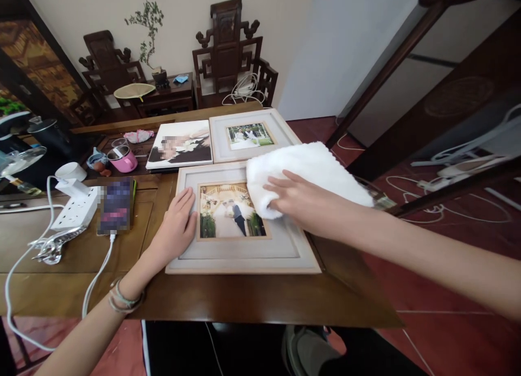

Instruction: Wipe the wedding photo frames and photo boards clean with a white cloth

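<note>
A picture frame (240,255) with a pale wide border lies flat near the table's front edge, a wedding photo (223,213) in its middle. My left hand (179,224) rests open on the frame's left side, fingers together and stretched out. A fluffy white towel (313,170) covers the frame's upper right part and hangs past its right edge. My right hand (291,194) grips the towel's near left corner, pressing it on the frame. Behind lie a second framed photo (220,140) and a photo album (179,142).
To the left are a phone (116,205) on a charging cable, a white power strip (77,210), a pink mug (122,158) and a black kettle (49,132). Dark wooden chairs (228,45) and a potted plant (158,75) stand behind the table.
</note>
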### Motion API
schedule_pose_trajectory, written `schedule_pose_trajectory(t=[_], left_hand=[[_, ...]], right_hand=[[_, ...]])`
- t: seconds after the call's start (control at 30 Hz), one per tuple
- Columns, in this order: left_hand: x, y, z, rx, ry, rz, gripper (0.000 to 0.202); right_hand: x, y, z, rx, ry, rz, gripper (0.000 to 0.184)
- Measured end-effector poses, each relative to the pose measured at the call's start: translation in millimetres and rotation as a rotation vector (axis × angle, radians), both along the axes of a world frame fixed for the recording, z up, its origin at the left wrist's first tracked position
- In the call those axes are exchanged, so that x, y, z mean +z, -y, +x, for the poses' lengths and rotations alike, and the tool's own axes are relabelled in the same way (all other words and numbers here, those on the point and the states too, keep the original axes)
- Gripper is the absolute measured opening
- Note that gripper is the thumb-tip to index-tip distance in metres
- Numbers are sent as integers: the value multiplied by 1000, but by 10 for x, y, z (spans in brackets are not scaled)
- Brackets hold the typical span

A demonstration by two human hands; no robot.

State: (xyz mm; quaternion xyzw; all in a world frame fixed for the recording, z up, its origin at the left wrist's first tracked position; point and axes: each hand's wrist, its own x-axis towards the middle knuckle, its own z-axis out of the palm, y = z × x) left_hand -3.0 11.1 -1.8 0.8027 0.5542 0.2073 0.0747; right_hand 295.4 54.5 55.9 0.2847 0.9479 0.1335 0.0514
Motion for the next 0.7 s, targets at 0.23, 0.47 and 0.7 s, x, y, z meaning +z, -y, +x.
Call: schedule_pose_trajectory(t=[0.23,0.47,0.7], left_hand=[[12,-11,-6,-23,-28,-5,51],[61,-4,-12,-44,-46,-50,50],[53,-8,-17,-46,-23,-22,49]], right_hand=[[-46,767,115,44,-207,-152,26],[93,382,-34,-92,-106,-166,35],[-54,-104,-83,-101,-43,-41,31]])
